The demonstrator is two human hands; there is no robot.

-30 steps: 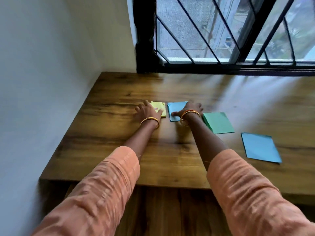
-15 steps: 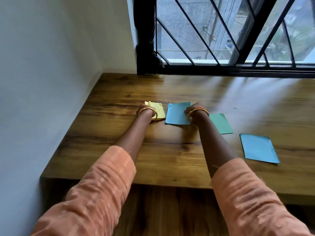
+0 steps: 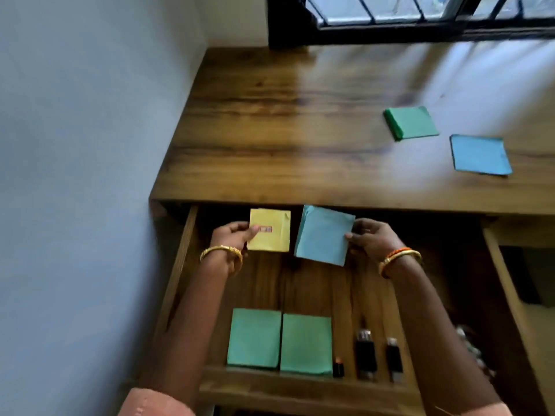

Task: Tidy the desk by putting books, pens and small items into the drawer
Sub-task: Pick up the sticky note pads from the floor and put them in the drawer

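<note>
Yellow pad (image 3: 270,231) is pinched at its left edge by left hand (image 3: 232,235), blue pad (image 3: 324,234) at its right edge by right hand (image 3: 371,238). Both were lifted off desk (image 3: 270,145), now held over open drawer (image 3: 300,286). Green pad (image 3: 410,123) remains on desk.

yellow pad (image 3: 271,231), blue pad (image 3: 323,235), open drawer (image 3: 186,253)

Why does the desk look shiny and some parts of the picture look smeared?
Head view: daylight from the window throws a pale glare across the far desk top; the picture is softly blurred throughout, most at the right edge of the drawer, where small items smear; the wide lens bends the wall and desk edges; the yellow pad and blue pad in the hands stay readable.
</note>
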